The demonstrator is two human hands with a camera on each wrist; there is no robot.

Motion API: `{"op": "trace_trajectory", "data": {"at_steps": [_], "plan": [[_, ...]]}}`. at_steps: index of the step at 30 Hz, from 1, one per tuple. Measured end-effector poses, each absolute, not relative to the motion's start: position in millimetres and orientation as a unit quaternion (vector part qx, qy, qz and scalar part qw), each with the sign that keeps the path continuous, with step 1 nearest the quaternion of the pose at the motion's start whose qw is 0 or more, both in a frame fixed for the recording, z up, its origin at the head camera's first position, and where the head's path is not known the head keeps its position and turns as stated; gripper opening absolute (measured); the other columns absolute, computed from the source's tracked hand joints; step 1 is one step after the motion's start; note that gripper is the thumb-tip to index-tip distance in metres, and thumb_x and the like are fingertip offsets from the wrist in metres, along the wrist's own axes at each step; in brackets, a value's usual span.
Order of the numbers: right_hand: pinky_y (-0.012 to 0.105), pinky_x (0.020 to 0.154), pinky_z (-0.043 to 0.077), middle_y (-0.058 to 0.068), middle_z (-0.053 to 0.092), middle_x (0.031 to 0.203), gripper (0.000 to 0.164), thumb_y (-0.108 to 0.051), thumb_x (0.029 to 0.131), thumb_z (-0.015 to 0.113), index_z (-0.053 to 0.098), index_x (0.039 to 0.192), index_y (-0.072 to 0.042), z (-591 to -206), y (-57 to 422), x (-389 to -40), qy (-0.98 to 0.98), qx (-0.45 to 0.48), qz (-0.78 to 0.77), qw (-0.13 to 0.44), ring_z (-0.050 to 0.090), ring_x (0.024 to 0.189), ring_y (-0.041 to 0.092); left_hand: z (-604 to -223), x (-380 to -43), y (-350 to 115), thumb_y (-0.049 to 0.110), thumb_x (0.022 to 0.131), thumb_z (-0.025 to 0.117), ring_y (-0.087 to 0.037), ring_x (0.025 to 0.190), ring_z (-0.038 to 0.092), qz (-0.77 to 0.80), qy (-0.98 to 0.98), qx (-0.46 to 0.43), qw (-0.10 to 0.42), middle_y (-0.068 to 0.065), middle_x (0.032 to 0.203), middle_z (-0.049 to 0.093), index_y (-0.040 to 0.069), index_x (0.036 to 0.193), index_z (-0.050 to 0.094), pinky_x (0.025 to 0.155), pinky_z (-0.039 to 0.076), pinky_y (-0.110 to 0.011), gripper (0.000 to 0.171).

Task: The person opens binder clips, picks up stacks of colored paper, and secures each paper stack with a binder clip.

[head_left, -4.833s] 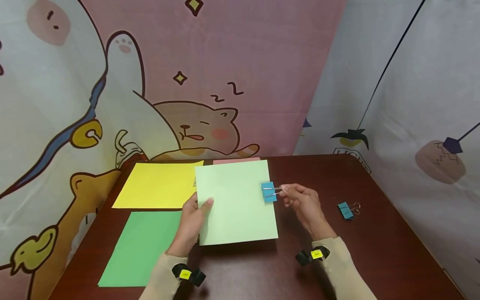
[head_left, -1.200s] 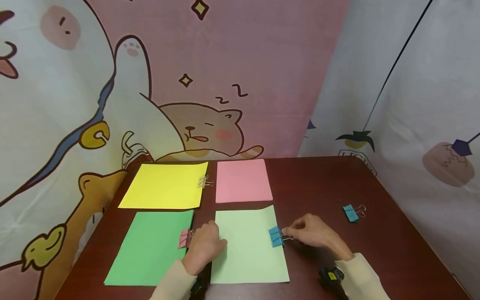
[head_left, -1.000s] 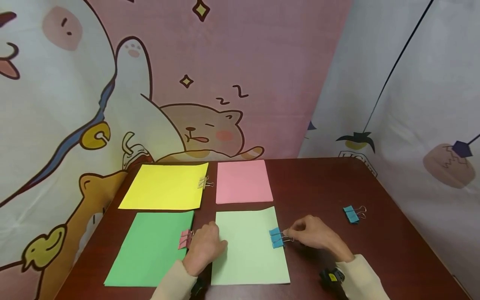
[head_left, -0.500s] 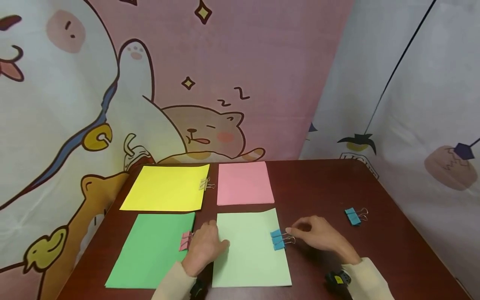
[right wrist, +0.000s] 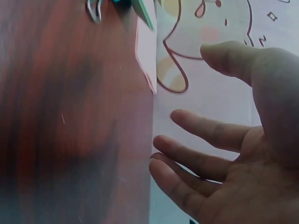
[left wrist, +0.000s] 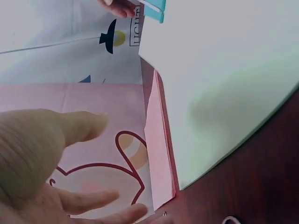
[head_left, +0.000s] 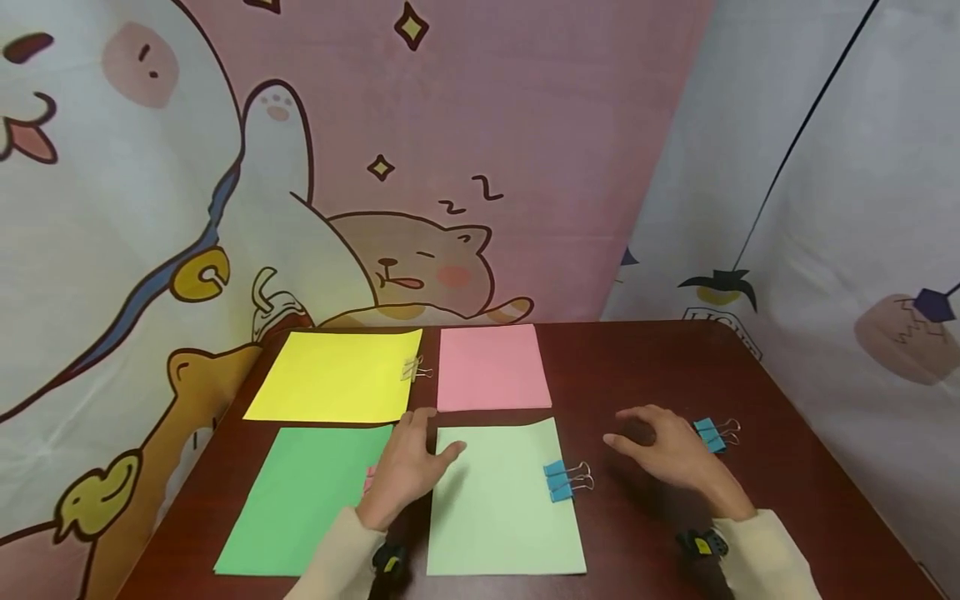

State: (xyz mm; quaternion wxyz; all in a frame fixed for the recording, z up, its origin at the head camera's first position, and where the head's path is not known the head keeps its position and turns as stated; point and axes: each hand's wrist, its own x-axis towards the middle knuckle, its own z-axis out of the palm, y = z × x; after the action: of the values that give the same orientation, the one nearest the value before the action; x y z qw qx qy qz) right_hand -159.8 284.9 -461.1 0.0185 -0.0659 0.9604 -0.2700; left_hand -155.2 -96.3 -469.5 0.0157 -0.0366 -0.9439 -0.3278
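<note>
A light green stack of paper (head_left: 498,508) lies at the front middle of the table in the head view. A blue binder clip (head_left: 558,482) grips its right edge, wire handles pointing right. My right hand (head_left: 675,454) hovers to the right of that clip with nothing in it, thumb and fingers spread apart. Just behind it is a loose blue binder clip (head_left: 708,434), partly covered by the hand. My left hand (head_left: 408,467) is held above the gap between the light green stack and the green paper (head_left: 300,500), also holding nothing. It hides most of a pink binder clip (head_left: 369,477).
Yellow paper (head_left: 337,375) with a pale yellow binder clip (head_left: 412,368) on its right edge lies at the back left. Beside it is pink paper (head_left: 492,367), with no clip visible. A cartoon-printed cloth (head_left: 562,167) hangs behind the brown table (head_left: 622,358).
The light green paper has come down from the hands onto the table, its blue clip attached. My right hand has let go of the clip and moved right; my left hand has shifted slightly away.
</note>
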Motion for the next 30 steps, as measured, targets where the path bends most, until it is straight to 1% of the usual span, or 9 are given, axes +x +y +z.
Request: {"op": "trace_trajectory", "data": {"at_steps": [4,8,14,18,21,24,26,28,30], "plan": [[0.069,0.092,0.049,0.028,0.056,0.142,0.068,-0.056,0.093,0.069,0.061,0.136,-0.005,-456,301,-163,0.964,-0.066,-0.256,-0.005,0.056,0.122,0.049,-464,-168,-99,0.038,0.091,0.077,-0.038,0.128,0.056,-0.377,-0.925,-0.050,0.014,-0.023,0.139,0.057,-0.003,0.142,0.050,0.103,0.050,-0.055,0.071],[0.075,0.099,0.040,0.031,0.051,0.146,0.072,-0.058,0.093,0.067,0.058,0.139,-0.004,-450,319,-167,0.969,-0.054,-0.239,-0.011,0.047,0.130,0.053,-460,-183,-100,0.041,0.091,0.077,-0.039,0.137,0.051,-0.409,-0.911,-0.059,0.005,-0.023,0.146,0.054,-0.002,0.147,0.048,0.108,0.046,-0.058,0.076],[0.076,0.101,0.035,0.034,0.046,0.148,0.076,-0.058,0.095,0.065,0.053,0.142,0.000,-444,347,-172,0.971,-0.045,-0.234,-0.002,0.039,0.133,0.056,-456,-205,-97,0.047,0.091,0.075,-0.039,0.146,0.043,-0.415,-0.908,-0.050,-0.027,-0.019,0.156,0.047,0.003,0.153,0.043,0.114,0.041,-0.059,0.082],[0.077,0.101,0.032,0.038,0.042,0.148,0.080,-0.060,0.096,0.062,0.050,0.144,0.002,-442,365,-175,0.974,-0.026,-0.223,0.011,0.035,0.134,0.061,-455,-219,-95,0.050,0.091,0.074,-0.039,0.148,0.041,-0.423,-0.904,-0.043,-0.048,-0.017,0.159,0.044,0.007,0.155,0.041,0.115,0.039,-0.061,0.084],[0.076,0.101,0.033,0.041,0.039,0.148,0.085,-0.063,0.096,0.059,0.046,0.146,0.005,-442,378,-178,0.976,-0.006,-0.214,0.030,0.034,0.134,0.062,-455,-231,-94,0.051,0.091,0.074,-0.040,0.148,0.040,-0.428,-0.901,-0.041,-0.057,-0.017,0.159,0.044,0.007,0.155,0.040,0.115,0.038,-0.061,0.085],[0.073,0.097,0.039,0.043,0.038,0.148,0.088,-0.064,0.097,0.056,0.044,0.146,0.008,-442,390,-182,0.977,0.009,-0.208,0.052,0.040,0.130,0.061,-456,-244,-92,0.049,0.091,0.073,-0.041,0.148,0.040,-0.430,-0.900,-0.040,-0.057,-0.019,0.158,0.043,0.005,0.155,0.039,0.115,0.038,-0.062,0.085],[0.070,0.092,0.044,0.041,0.047,0.141,0.091,-0.065,0.098,0.055,0.042,0.146,0.010,-442,398,-185,0.975,0.017,-0.210,0.069,0.052,0.122,0.056,-458,-253,-91,0.050,0.091,0.074,-0.042,0.145,0.043,-0.429,-0.901,-0.034,-0.059,-0.020,0.159,0.042,0.005,0.156,0.039,0.113,0.041,-0.061,0.086],[0.065,0.086,0.049,0.038,0.058,0.130,0.092,-0.065,0.098,0.054,0.041,0.146,0.012,-442,406,-187,0.973,0.024,-0.215,0.085,0.063,0.108,0.048,-459,-262,-89,0.051,0.091,0.074,-0.042,0.141,0.049,-0.427,-0.902,-0.029,-0.063,-0.020,0.159,0.041,0.005,0.156,0.038,0.110,0.045,-0.061,0.087],[0.062,0.084,0.050,0.035,0.065,0.119,0.093,-0.065,0.099,0.052,0.039,0.145,0.015,-444,413,-190,0.970,0.034,-0.218,0.103,0.068,0.097,0.039,-461,-269,-87,0.052,0.091,0.073,-0.041,0.137,0.053,-0.417,-0.906,-0.027,-0.068,-0.020,0.160,0.041,0.005,0.156,0.038,0.108,0.047,-0.059,0.087]]}}
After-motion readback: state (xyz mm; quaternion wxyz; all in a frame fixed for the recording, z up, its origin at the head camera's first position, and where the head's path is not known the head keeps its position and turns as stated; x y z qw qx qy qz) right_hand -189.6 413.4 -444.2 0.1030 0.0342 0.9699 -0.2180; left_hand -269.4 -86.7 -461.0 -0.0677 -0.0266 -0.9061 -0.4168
